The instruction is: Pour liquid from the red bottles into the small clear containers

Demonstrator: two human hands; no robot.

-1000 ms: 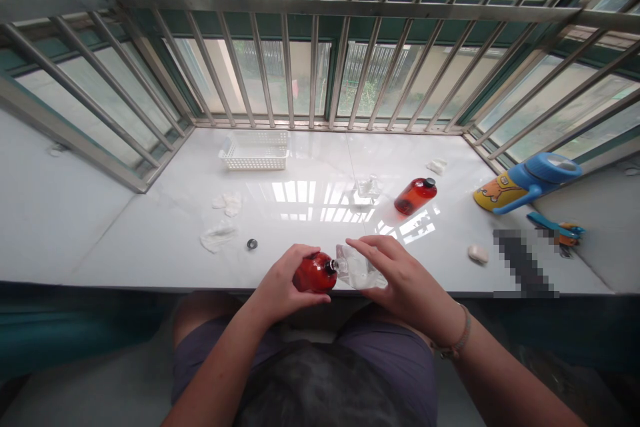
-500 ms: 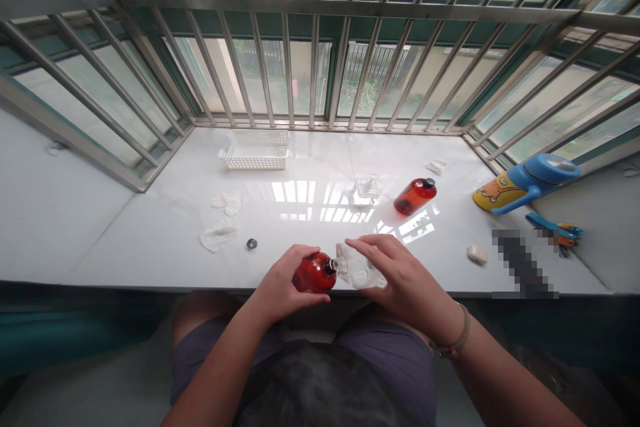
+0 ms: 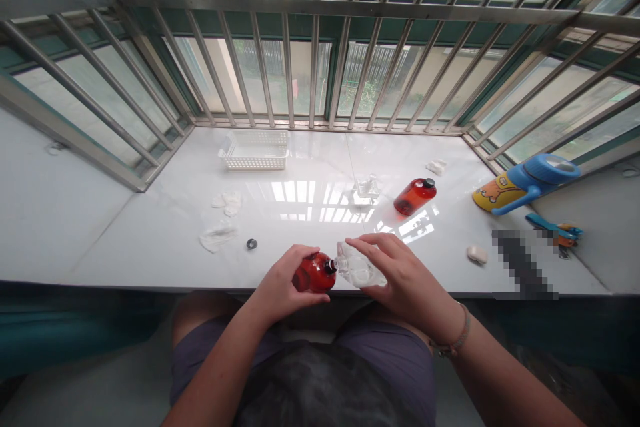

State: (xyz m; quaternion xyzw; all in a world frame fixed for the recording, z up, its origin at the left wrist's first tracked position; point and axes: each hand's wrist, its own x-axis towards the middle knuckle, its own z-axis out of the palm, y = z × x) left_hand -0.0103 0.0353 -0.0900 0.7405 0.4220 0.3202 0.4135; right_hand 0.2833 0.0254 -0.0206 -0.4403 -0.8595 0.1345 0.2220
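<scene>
Nearest to you, your thighs are below the front edge of the white counter. Your two hands are apart from each other, just at this edge. Your left hand is closed around the red bottle, and your right hand is closed around the clear bottle. The necks of both bottles face each other; I cannot tell if they touch.

To the left of your left hand, a broad part of the counter gives you room, after the small black ring and two crumpled tissues. On your right side it is more narrow: a whitish lump, a pixelated dark patch and a blue strap stand in the way.

Farther, a second red bottle and a small clear container are ahead of your right hand, with a blue-yellow flask near the right wall. Then comes a white basket, and the metal bars limit the far side.
</scene>
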